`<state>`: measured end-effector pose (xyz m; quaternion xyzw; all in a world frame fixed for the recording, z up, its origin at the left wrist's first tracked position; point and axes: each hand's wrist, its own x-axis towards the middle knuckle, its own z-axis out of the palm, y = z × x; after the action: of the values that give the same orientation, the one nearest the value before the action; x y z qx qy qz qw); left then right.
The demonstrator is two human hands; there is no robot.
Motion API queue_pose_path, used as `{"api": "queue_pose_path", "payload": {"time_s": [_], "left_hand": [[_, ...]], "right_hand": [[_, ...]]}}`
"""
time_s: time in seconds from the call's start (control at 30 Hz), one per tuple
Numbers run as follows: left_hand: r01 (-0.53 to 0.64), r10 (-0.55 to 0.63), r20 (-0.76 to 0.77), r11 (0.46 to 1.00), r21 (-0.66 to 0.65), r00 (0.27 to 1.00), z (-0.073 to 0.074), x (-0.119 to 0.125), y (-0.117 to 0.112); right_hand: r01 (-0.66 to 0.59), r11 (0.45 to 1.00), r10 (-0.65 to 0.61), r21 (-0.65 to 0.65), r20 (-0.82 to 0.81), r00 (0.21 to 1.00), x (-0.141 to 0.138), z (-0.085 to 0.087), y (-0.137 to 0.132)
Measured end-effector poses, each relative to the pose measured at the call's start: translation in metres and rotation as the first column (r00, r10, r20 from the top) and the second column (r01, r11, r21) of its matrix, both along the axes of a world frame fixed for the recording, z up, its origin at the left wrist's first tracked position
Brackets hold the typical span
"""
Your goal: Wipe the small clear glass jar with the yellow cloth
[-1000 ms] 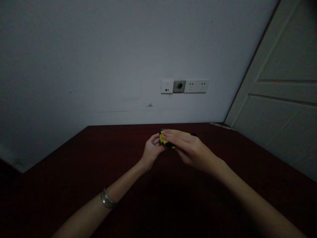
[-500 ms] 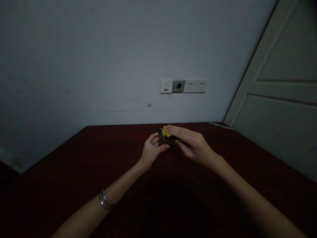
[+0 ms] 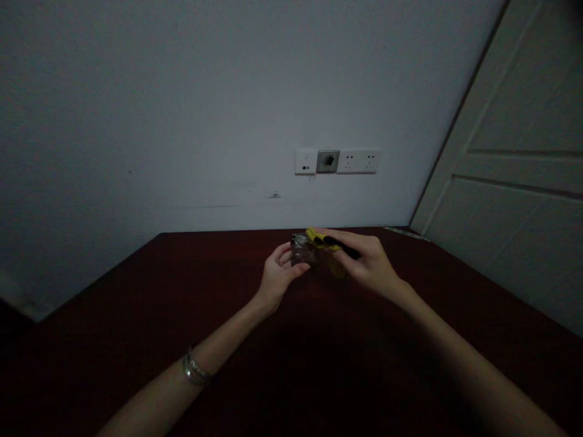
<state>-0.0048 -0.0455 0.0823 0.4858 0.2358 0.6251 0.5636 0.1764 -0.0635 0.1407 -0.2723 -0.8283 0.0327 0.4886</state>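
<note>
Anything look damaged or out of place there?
Yes: a dark scuff mars the pale wall, below and left of the sockets. No spill shows on the table; it's too dim to judge damage to the clear object in the left hand.

A pale strip (image 3: 405,233) edges the dark red table (image 3: 204,273) (far right corner).
</note>
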Motion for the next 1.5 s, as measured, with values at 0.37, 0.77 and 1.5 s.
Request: {"api": "queue_pose_path", "payload": {"time_s": [0.37, 0.77, 1.5], "left_hand": [[0.014, -0.014, -0.006, 1.000, -0.003, 1.000, 0.003, 0.000, 0.000], [0.167, -0.174, -0.097, 0.983, -0.074, 0.980, 0.001, 0.001, -0.010], [0.075, -0.088, -0.055, 0.978, -0.197, 0.995, 0.008, 0.002, -0.012]], "right_hand": [[-0.079, 0.995, 0.076, 0.062, 0.051, 0.996, -0.002, 0.000, -0.011], [0.123, 0.977, -0.156, -0.171, -0.193, 0.969, -0.002, -0.013, 0.022], [-0.091, 0.991, 0.092, -0.096, 0.004, 0.996, -0.013, -0.027, 0.013]]}}
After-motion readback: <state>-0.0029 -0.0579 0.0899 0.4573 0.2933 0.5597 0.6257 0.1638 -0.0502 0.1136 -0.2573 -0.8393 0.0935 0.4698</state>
